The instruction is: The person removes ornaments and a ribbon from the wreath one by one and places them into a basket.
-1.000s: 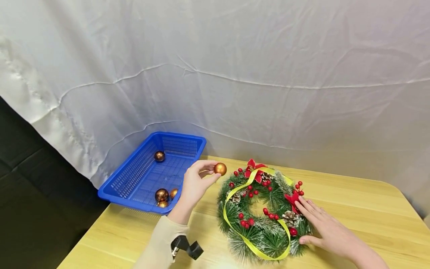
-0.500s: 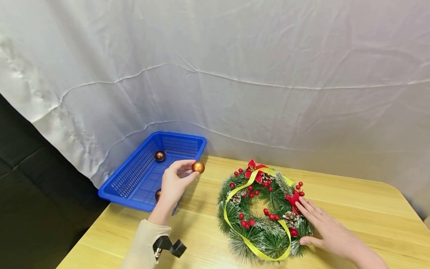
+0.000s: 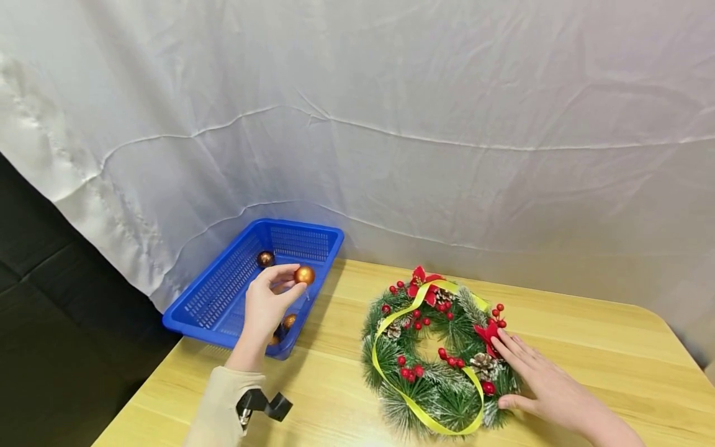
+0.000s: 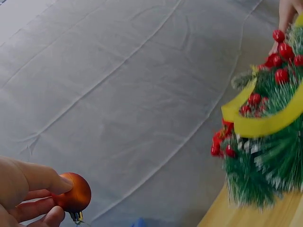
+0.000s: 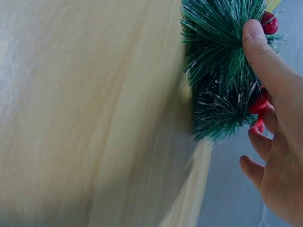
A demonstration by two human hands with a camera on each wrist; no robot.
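Copper-orange bauble [image 3: 304,274] pinched between thumb and fingertips of left hand [image 3: 267,304], held in air above right edge of blue basket [image 3: 223,292], at about 9 o'clock from wreath [image 3: 438,357]. Left wrist view: same bauble [image 4: 73,192] with small cap pointing down, thumb on top, fingers [image 4: 35,208] curled beneath. Three more baubles inside basket: one [image 3: 265,259] near far wall, two [image 3: 288,321] partly hidden behind left hand at near corner. Basket at 10 o'clock on tabletop [image 3: 586,347], overhanging left edge. Wreath flat on tabletop, with red berries, pine cones, red bows, yellow ribbon [image 3: 413,403] looped round. Right hand [image 3: 544,385] flat on wreath at its 4 o'clock, fingers straight and spread, thumb against outer edge; nothing pinched. White sheet [image 3: 391,124] behind.
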